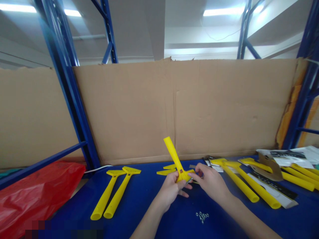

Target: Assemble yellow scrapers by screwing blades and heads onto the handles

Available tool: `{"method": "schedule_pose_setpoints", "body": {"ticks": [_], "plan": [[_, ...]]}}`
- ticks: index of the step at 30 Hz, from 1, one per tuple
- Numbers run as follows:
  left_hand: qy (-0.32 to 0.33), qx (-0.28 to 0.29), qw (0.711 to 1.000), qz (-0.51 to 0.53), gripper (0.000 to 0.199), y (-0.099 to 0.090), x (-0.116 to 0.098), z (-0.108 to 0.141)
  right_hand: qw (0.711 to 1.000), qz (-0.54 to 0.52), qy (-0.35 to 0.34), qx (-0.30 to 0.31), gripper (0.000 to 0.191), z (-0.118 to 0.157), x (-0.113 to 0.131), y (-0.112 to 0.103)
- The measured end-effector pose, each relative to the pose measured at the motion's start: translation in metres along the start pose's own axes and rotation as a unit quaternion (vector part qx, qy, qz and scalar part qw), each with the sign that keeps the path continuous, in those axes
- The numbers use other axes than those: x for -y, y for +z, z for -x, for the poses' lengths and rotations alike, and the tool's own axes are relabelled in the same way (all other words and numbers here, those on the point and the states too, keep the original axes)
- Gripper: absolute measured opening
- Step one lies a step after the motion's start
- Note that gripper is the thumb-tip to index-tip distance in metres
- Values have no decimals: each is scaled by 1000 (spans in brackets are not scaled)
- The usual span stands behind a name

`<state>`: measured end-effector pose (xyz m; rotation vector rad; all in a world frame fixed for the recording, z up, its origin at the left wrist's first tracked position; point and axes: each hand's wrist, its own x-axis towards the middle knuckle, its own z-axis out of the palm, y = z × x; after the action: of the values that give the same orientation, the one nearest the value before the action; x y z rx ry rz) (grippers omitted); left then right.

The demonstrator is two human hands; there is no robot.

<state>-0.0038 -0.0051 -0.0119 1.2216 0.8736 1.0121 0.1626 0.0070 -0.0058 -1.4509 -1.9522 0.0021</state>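
Note:
Near the middle, my left hand (171,190) grips the head end of a yellow scraper-like tool (173,154), whose hollow handle points up and slightly left. The fingers of my right hand (208,177) are pinched at the right side of that head. A thin metallic strip (188,181) shows at the head's lower edge, between the hands. Whether my right fingertips hold a separate small part cannot be made out. Flat yellow pieces (164,172) lie on the blue surface just behind my left hand. Small metal nuts and screws (202,216) are scattered in front of the hands.
Two yellow tools (119,192) lie at the left, beside a red plastic bag (40,196). More yellow tools (259,187) lie at the right with printed packaging (274,189). A cardboard panel (186,109) stands behind, between blue rack posts (74,99).

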Motion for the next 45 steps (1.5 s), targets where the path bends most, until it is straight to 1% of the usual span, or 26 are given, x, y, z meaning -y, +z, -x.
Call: {"method": "schedule_pose_setpoints", "body": {"ticks": [4,8,13,17,19,22,25,29,30,33,36,38,40,42,43,45], "plan": [[-2,-4,1000,9,42,-1,-1,0,1000,-7,11,7,27,0,1,1],[-13,-28,999,6,37,1,-1,0,1000,-3,8,5,28,1,1,2],[-20,-56,998,6,34,5,-1,0,999,-30,-4,24,30,2,0,0],[-28,-70,997,13,32,1,1,-2,1000,-24,-2,16,35,1,2,-4],[-33,-88,995,18,30,-4,2,-4,1000,-6,-1,8,30,0,2,-5],[-35,-114,993,22,28,-11,2,-7,1000,20,-3,11,17,0,-1,-5],[-32,-133,990,24,27,-17,0,-8,998,23,-19,54,16,1,-6,-2],[-27,-151,988,20,20,-22,-1,-9,988,33,-26,145,33,4,-10,4],[-26,-156,987,18,19,-23,0,-9,986,35,-28,162,34,5,-10,5],[-21,-169,985,21,19,-24,0,-10,982,31,-40,180,28,5,-10,7],[-15,-190,981,26,17,-24,0,-11,984,27,-40,172,25,4,-9,5],[-14,-212,977,32,15,-24,-1,-11,987,30,-32,152,25,2,-10,3],[-14,-239,970,39,15,-25,-2,-11,992,37,-10,117,27,0,-11,0],[-15,-266,963,49,15,-27,-2,-12,997,39,14,68,29,-3,-11,-3],[-15,-280,958,53,15,-28,-1,-13,998,35,16,46,29,-3,-11,-5],[-15,-303,951,61,14,-31,0,-14,1000,19,-1,17,30,-4,-9,-8]]}}
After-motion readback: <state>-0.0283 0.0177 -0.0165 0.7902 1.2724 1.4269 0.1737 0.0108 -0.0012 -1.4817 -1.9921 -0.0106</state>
